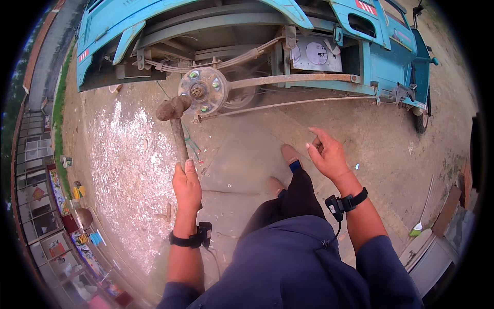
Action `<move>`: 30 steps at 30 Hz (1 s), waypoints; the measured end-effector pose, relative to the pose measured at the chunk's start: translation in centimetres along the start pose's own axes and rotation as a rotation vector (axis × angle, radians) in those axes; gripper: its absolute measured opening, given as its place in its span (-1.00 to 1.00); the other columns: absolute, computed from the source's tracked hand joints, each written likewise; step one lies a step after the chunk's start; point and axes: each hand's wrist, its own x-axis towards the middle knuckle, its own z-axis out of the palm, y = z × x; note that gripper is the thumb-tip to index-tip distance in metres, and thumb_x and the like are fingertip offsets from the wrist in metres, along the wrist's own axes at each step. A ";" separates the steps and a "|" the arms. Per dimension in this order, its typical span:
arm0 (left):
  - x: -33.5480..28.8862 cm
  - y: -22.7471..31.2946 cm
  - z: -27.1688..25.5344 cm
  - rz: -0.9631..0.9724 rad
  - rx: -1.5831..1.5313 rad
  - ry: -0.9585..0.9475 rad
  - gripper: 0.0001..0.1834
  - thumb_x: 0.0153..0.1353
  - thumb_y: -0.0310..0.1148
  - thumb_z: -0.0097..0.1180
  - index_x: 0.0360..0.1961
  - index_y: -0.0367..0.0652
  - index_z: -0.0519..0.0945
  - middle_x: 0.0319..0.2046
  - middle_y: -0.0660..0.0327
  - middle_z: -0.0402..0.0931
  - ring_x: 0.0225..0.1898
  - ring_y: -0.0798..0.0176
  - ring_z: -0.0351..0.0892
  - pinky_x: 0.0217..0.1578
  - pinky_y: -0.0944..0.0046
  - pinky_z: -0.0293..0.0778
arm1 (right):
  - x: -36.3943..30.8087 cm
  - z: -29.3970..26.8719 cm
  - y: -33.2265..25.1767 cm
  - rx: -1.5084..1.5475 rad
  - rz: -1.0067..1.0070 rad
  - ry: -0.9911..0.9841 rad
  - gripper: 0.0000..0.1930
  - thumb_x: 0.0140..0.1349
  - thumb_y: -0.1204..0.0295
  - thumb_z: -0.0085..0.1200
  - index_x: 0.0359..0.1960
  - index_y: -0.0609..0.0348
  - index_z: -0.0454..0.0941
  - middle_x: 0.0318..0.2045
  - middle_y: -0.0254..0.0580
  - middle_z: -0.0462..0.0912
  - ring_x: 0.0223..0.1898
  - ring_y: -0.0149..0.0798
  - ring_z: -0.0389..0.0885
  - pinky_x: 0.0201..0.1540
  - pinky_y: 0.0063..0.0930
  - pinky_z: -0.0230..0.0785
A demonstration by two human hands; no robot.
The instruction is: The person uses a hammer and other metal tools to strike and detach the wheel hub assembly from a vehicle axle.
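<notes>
My left hand (187, 186) is wrapped round the wooden handle of a hammer (173, 109), its rusty, heavy head upward. That head appears just in front of a round wheel hub (214, 85) with several studs and a greased centre; whether they touch I cannot tell. The hub carries no wheel. My right hand (329, 157) hangs in the air to the right, index finger and thumb apart and the other fingers partly curled. I see nothing held in it.
A blue three-wheeled cargo vehicle (385, 56) spans the far side, its leaf spring (247, 56) and rusty bar (293, 80) exposed. Pale flakes (128, 170) litter the concrete at left. A green-tipped broom (418, 226) lies at right. My shoes (291, 154) stand below the hub.
</notes>
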 end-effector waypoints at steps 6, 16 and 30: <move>-0.4 0.9 -2.0 -0.055 -0.219 0.053 -0.57 0.51 -0.08 -0.10 -0.40 -0.23 0.37 -0.63 0.32 0.29 -0.59 0.46 0.21 -0.58 0.31 0.21 | 0.5 0.4 -1.3 -0.061 -0.017 -0.024 -0.56 0.20 0.30 0.21 0.14 0.00 0.50 -0.46 -0.20 0.63 -0.43 -0.09 0.62 -0.32 -0.25 0.48; -0.7 -1.1 1.5 0.026 -0.048 -0.044 -0.57 0.47 -0.12 -0.02 -0.35 -0.33 0.38 -0.60 -0.04 0.36 -0.56 0.02 0.32 -0.46 0.05 0.31 | 1.1 1.4 -2.6 -0.031 -0.046 -0.063 -0.56 0.19 0.31 0.22 0.13 0.01 0.51 -0.45 -0.17 0.64 -0.46 -0.08 0.62 -0.34 -0.25 0.48; -0.9 3.5 -0.2 0.107 -0.458 -0.018 -0.61 0.52 -0.02 -0.17 -0.31 -0.12 0.33 -0.60 0.34 0.27 -0.62 0.48 0.28 -0.58 0.45 0.29 | 1.0 0.7 -1.8 -0.053 -0.013 -0.049 -0.57 0.18 0.33 0.23 0.11 0.03 0.52 -0.47 -0.19 0.64 -0.48 -0.10 0.62 -0.37 -0.27 0.48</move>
